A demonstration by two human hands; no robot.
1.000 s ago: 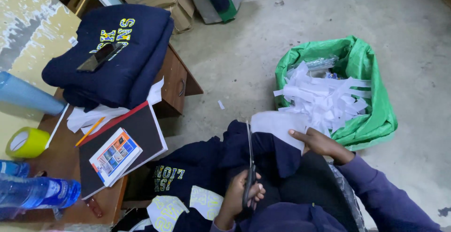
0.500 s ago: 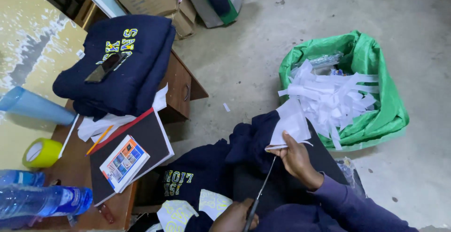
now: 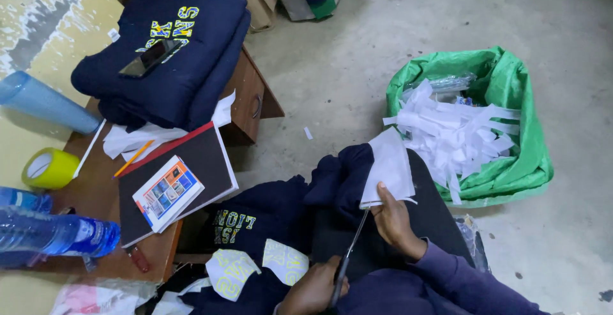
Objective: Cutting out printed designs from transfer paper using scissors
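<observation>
My right hand (image 3: 394, 222) pinches the lower edge of a white paper sheet (image 3: 387, 167), thumb on top, and holds it over a dark navy sweatshirt (image 3: 281, 210) with yellow lettering in my lap. My left hand (image 3: 313, 291) grips the handles of black scissors (image 3: 350, 251). The blades point up and reach the sheet's lower edge beside my right thumb. Two cut-out white pieces with yellow letters (image 3: 255, 265) lie on the sweatshirt near my left hand.
A green-lined bin (image 3: 511, 85) full of white paper strips stands on the concrete floor at right. The brown desk (image 3: 96, 194) at left holds folded navy sweatshirts (image 3: 172, 60) with a phone (image 3: 150, 57) on top, a black notebook (image 3: 191, 168), yellow tape (image 3: 50, 168) and water bottles (image 3: 54, 235).
My right hand has drawn the white sheet back from the bin toward my lap. The scissors have tilted, and their tips now meet the sheet's lower edge.
</observation>
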